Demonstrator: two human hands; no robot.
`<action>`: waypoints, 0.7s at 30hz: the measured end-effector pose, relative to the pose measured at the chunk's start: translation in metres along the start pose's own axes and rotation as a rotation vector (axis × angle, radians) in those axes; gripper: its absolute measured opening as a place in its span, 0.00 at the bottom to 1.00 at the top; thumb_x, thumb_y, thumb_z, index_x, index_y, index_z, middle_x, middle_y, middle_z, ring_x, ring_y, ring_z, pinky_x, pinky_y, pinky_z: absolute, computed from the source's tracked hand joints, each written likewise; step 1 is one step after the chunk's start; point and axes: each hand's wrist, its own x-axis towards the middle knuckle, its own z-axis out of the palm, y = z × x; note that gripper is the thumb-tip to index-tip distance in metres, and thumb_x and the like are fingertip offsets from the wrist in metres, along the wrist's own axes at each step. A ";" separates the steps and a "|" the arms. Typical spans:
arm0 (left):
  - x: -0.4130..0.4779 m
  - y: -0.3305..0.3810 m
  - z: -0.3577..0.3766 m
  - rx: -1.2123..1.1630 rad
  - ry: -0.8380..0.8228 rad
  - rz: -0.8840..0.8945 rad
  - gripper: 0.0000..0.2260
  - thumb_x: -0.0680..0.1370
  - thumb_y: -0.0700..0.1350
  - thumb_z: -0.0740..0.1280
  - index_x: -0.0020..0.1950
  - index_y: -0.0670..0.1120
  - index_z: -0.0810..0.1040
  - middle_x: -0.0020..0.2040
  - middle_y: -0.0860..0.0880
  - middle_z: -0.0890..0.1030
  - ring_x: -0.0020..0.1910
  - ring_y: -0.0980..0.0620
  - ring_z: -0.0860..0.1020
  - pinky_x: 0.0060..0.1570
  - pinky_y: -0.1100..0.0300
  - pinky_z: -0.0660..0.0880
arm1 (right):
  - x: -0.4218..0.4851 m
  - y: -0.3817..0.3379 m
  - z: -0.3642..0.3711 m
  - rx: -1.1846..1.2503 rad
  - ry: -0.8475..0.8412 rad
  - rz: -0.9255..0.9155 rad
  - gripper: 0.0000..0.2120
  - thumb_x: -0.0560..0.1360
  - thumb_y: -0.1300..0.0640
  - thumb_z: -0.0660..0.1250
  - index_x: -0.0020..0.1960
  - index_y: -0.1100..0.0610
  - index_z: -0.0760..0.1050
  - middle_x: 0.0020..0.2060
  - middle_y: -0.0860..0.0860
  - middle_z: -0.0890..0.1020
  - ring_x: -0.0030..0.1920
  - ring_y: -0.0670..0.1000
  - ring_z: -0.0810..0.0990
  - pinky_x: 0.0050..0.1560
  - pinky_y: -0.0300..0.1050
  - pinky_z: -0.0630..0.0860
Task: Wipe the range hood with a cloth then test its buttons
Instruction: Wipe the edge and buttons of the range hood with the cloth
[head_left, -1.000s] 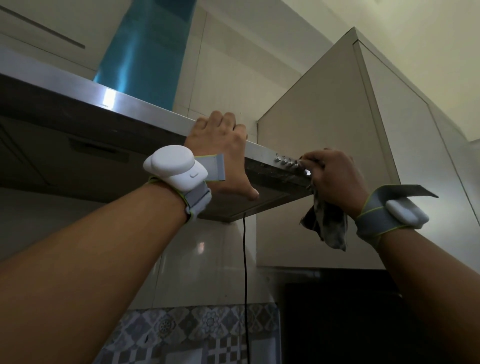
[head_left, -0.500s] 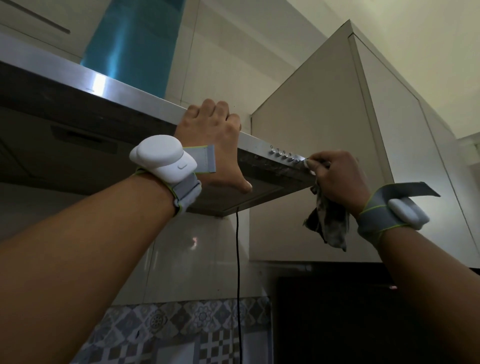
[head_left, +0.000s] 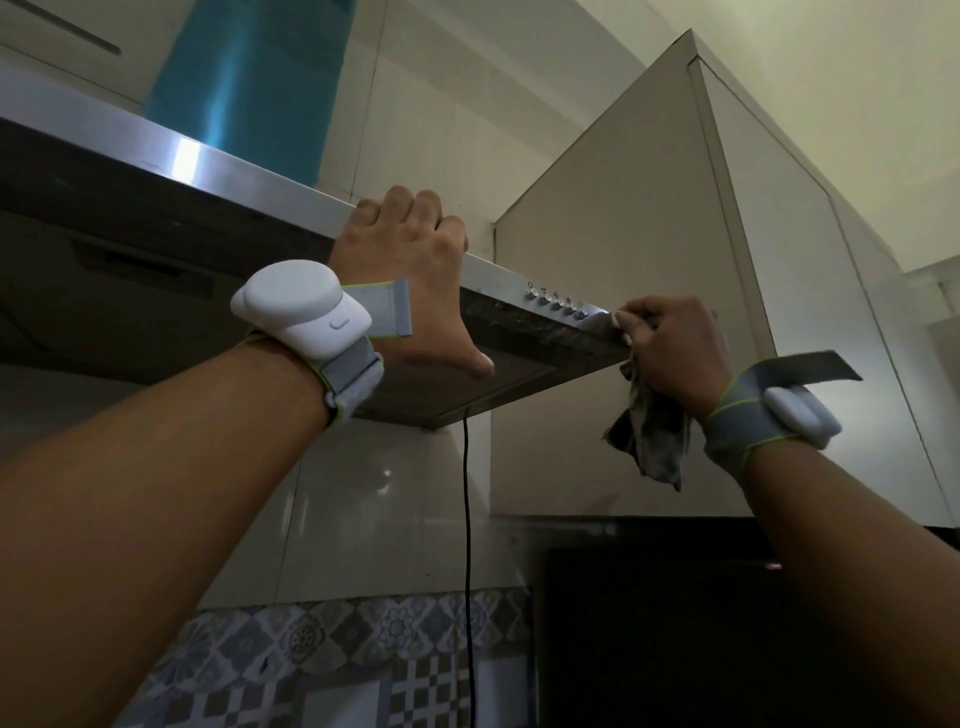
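Hood (head_left: 104, 132) position?
— Overhead, its right end just beside the cabinet (head_left: 623, 234).
Hands?
— Left hand (head_left: 410, 270) grips the front edge, fingers over the top, thumb beneath, evidently as a brace. Right hand (head_left: 670, 353) pinches the cloth (head_left: 649, 436) against the right corner, beside the buttons (head_left: 556, 304); slack hangs below.
Stage?
— Wiping, by my judgement; buttons untested.

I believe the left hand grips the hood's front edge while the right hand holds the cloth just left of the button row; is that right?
Not quite: the head view shows the right hand holding the cloth just right of the button row. The left hand does grip the hood's front edge.
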 end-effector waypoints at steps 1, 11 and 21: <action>0.000 0.000 0.000 0.004 0.003 -0.001 0.47 0.51 0.78 0.57 0.58 0.47 0.74 0.56 0.45 0.73 0.56 0.44 0.70 0.59 0.48 0.68 | 0.000 -0.005 0.001 0.013 -0.002 -0.014 0.09 0.75 0.52 0.67 0.50 0.54 0.84 0.47 0.54 0.85 0.51 0.57 0.82 0.51 0.46 0.76; 0.004 0.002 0.001 0.036 -0.015 -0.005 0.48 0.51 0.80 0.59 0.59 0.47 0.74 0.55 0.45 0.73 0.55 0.44 0.71 0.59 0.48 0.69 | -0.018 0.016 0.002 0.018 0.021 -0.021 0.09 0.76 0.53 0.68 0.52 0.55 0.83 0.48 0.55 0.85 0.51 0.57 0.81 0.52 0.47 0.75; 0.004 0.003 -0.001 0.050 -0.052 -0.002 0.49 0.51 0.80 0.59 0.61 0.47 0.72 0.57 0.45 0.72 0.57 0.44 0.70 0.61 0.48 0.68 | -0.020 0.011 0.008 0.050 0.043 -0.083 0.10 0.77 0.52 0.66 0.54 0.53 0.83 0.47 0.54 0.82 0.49 0.56 0.79 0.50 0.47 0.74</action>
